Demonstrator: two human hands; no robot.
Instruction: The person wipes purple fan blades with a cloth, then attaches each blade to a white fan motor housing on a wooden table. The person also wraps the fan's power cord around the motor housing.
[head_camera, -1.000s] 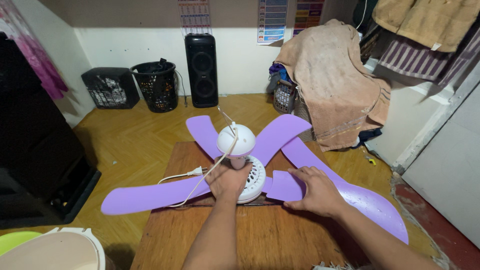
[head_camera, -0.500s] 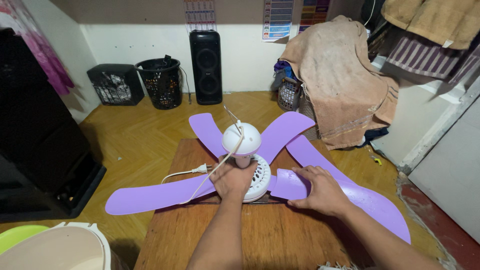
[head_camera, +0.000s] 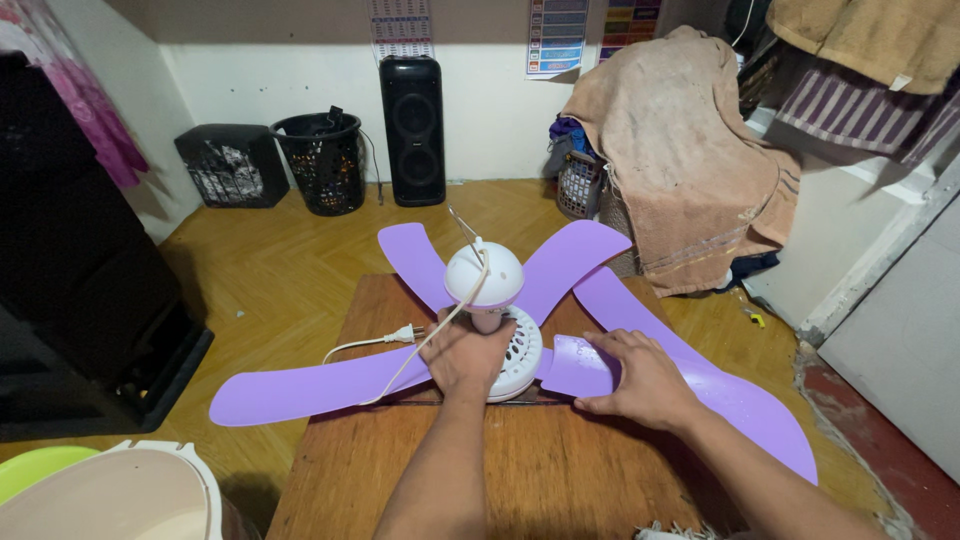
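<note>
Two bare hands rest on a ceiling fan that lies on a wooden table. Its white motor housing sits near the table's far edge, with lilac blades spreading beyond the sides. The left hand is closed around the stem below the white dome cap, hiding the stem. The right hand lies flat, fingers spread, on the right blade; the hands are a little apart. A white cord with plug trails leftward over the left blade.

On the far wall hang three rectangular charts, grey, blue and multicoloured, cut off by the top edge, their print too small to read. Below stands a black speaker. A cream bin is cropped at the lower left.
</note>
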